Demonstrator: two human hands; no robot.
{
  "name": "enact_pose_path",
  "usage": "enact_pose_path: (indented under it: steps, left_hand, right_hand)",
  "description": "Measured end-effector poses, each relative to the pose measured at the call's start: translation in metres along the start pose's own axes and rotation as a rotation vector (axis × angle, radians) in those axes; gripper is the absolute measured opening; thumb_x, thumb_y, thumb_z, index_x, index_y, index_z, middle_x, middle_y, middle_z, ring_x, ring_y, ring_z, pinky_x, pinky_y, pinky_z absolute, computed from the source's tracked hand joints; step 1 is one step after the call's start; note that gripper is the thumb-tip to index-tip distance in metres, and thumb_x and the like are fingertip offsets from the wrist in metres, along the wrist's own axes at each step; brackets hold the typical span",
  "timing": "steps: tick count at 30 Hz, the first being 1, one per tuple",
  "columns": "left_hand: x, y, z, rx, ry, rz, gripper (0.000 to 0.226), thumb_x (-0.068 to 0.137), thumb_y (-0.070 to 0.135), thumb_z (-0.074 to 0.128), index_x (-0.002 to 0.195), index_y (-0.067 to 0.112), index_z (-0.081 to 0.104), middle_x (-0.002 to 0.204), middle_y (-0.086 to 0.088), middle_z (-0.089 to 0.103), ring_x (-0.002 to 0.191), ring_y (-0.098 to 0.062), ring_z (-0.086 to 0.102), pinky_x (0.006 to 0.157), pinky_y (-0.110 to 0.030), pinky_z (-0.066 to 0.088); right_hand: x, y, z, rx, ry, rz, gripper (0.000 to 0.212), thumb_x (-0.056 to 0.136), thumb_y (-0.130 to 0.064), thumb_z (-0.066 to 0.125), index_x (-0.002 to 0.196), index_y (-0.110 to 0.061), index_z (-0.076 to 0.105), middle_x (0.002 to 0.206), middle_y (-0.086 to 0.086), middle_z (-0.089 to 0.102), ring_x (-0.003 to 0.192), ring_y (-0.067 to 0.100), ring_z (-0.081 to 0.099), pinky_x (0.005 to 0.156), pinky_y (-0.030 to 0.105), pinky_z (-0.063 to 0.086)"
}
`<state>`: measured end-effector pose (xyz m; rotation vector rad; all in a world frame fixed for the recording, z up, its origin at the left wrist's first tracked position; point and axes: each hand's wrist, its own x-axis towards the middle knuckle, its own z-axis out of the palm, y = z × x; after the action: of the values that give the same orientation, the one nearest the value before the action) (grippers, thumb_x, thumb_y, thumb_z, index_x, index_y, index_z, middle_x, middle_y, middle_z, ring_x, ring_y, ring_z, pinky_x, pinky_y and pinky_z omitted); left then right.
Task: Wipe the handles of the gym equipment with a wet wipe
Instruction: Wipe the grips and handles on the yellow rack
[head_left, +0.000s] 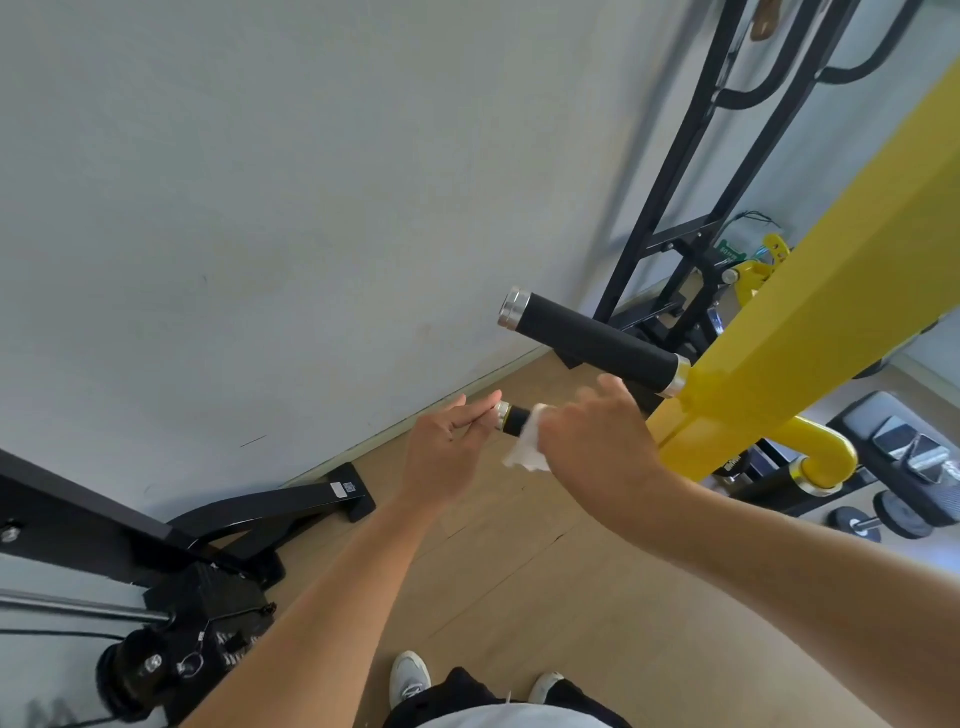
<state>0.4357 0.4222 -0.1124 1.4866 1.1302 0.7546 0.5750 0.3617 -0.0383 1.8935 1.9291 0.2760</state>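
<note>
A yellow machine arm (810, 317) carries two black foam handles with silver end caps. The upper handle (592, 338) juts out to the left, untouched. The lower handle (514, 418) is mostly hidden under my right hand (597, 441), which wraps around it with a white wet wipe (527, 449) pressed against the grip. My left hand (447, 452) hovers just left of the lower handle's silver cap, fingers loosely apart with the tips near the cap, holding nothing.
A white wall (260, 208) stands close behind the handles. A black machine base (270, 509) and weight plate (135, 670) lie at lower left. A black rack (691, 182) rises at the back. Dumbbells (883, 519) and a bench sit at right on the wooden floor.
</note>
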Motion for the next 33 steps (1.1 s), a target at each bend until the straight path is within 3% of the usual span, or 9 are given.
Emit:
enact_pose_path:
  steps: [5,9,13,17,20,24,27,31,33]
  left_hand:
    - [0.002,-0.002,-0.002,0.000,-0.007,0.025,0.027,0.100,0.016,0.058,0.121,0.026,0.073,0.101,0.021,0.074,0.129,-0.015,0.058,0.109,-0.031,0.047]
    - [0.005,-0.006,-0.001,0.004,0.025,0.023,0.027,0.099,0.025,0.062,0.123,0.031,0.072,0.126,0.012,0.069,0.143,-0.010,0.043,0.114,-0.025,0.036]
    - [0.004,-0.007,0.003,0.015,0.016,0.036,0.028,0.100,0.028,0.060,0.126,0.031,0.070,0.133,0.003,0.067,0.144,-0.011,0.041,0.117,-0.038,0.039]
    - [0.006,-0.004,0.003,0.004,0.017,0.023,0.026,0.100,0.022,0.061,0.121,0.031,0.072,0.105,0.029,0.070,0.143,-0.011,0.043,0.105,-0.019,0.042]
    - [0.007,-0.002,0.002,0.013,0.013,0.027,0.027,0.099,0.018,0.059,0.118,0.031,0.074,0.084,0.044,0.062,0.142,-0.007,0.043,0.089,-0.001,0.040]
    - [0.007,-0.005,0.000,0.017,0.026,0.047,0.026,0.099,0.026,0.063,0.122,0.030,0.072,0.101,0.038,0.061,0.143,-0.011,0.042,0.105,-0.013,0.036]
    - [0.006,-0.006,0.001,-0.002,0.038,0.055,0.027,0.099,0.026,0.063,0.124,0.028,0.072,0.109,0.030,0.062,0.141,-0.008,0.044,0.099,-0.002,0.032]
    - [0.006,-0.003,0.002,-0.043,0.011,0.068,0.025,0.100,0.019,0.061,0.122,0.021,0.072,0.094,0.032,0.064,0.120,0.018,0.053,0.113,-0.017,0.037]
    - [0.009,-0.005,0.000,-0.019,0.004,0.073,0.026,0.099,0.023,0.062,0.123,0.024,0.072,0.108,0.026,0.067,0.136,-0.001,0.048,0.109,-0.015,0.038]
  right_hand:
    - [0.024,-0.017,0.014,0.214,0.089,-0.034,0.029,0.101,-0.043,0.056,0.111,-0.018,0.065,0.095,-0.001,0.069,0.090,0.019,0.063,0.096,0.038,0.045]
    - [-0.001,0.005,0.008,-0.039,-0.044,0.019,0.021,0.098,-0.034,0.061,0.106,-0.014,0.063,0.083,0.001,0.060,0.079,0.020,0.055,0.089,0.037,0.044]
    - [-0.017,0.018,0.007,-0.232,-0.158,-0.018,0.027,0.099,-0.034,0.061,0.118,-0.015,0.063,0.087,0.001,0.065,0.086,0.020,0.060,0.095,0.039,0.044]
    - [0.009,0.005,0.007,0.015,0.052,-0.067,0.025,0.101,-0.040,0.058,0.101,-0.016,0.066,0.083,0.001,0.062,0.079,0.017,0.055,0.098,0.038,0.042]
    - [0.021,-0.002,0.015,0.188,0.084,-0.037,0.036,0.098,-0.051,0.054,0.105,-0.019,0.069,0.091,-0.001,0.071,0.083,0.016,0.063,0.100,0.036,0.042]
    - [0.004,0.012,0.020,0.067,0.090,-0.019,0.027,0.098,-0.044,0.062,0.107,-0.019,0.069,0.089,0.001,0.071,0.082,0.018,0.065,0.099,0.038,0.047]
    - [0.004,0.018,0.023,0.045,0.065,-0.039,0.033,0.098,-0.045,0.060,0.119,-0.019,0.066,0.097,0.001,0.072,0.089,0.019,0.066,0.102,0.037,0.046]
    - [0.020,0.000,0.019,0.398,0.022,0.033,0.043,0.098,-0.046,0.058,0.132,-0.021,0.062,0.113,0.001,0.072,0.107,0.021,0.065,0.106,0.032,0.043]
    - [0.018,-0.001,0.018,0.341,0.030,0.063,0.040,0.096,-0.049,0.061,0.126,-0.023,0.065,0.106,-0.001,0.072,0.100,0.019,0.066,0.101,0.032,0.046]
